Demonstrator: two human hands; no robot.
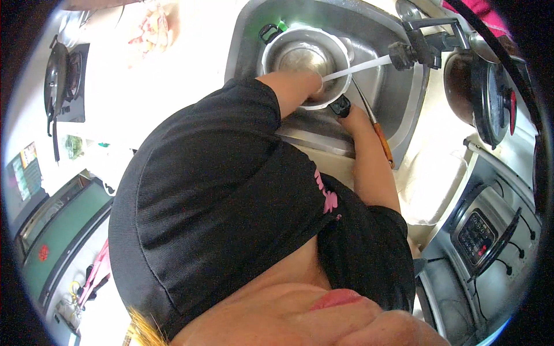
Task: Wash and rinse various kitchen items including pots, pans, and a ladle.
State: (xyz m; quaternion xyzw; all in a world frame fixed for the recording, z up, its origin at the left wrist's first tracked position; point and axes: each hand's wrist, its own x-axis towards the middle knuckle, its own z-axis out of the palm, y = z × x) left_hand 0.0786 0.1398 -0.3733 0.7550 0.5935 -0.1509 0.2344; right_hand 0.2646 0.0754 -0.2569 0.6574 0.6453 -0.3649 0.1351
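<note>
A round metal pot (346, 52) with black handles stands in the stainless steel sink (396, 121). My left hand (312, 88) reaches inside the pot; its fingers are blurred, and whether it holds anything cannot be told. A white stream of water runs from the dark faucet head (401, 55) towards my left wrist. My right hand (352, 119) is closed around the pot's near handle (340, 106). Beside my right forearm, a long utensil with a metal shaft and wooden handle (382, 139) leans over the sink's edge. Green material shows behind the pot's far handle (269, 33).
Pale pinkish pieces (150, 32) lie on the left counter, overexposed. A black pan (56, 82) sits on a cooktop at far left. On the right are a large lidded pot (484, 99), a clear plastic container (435, 181) and an appliance with a control panel (476, 235).
</note>
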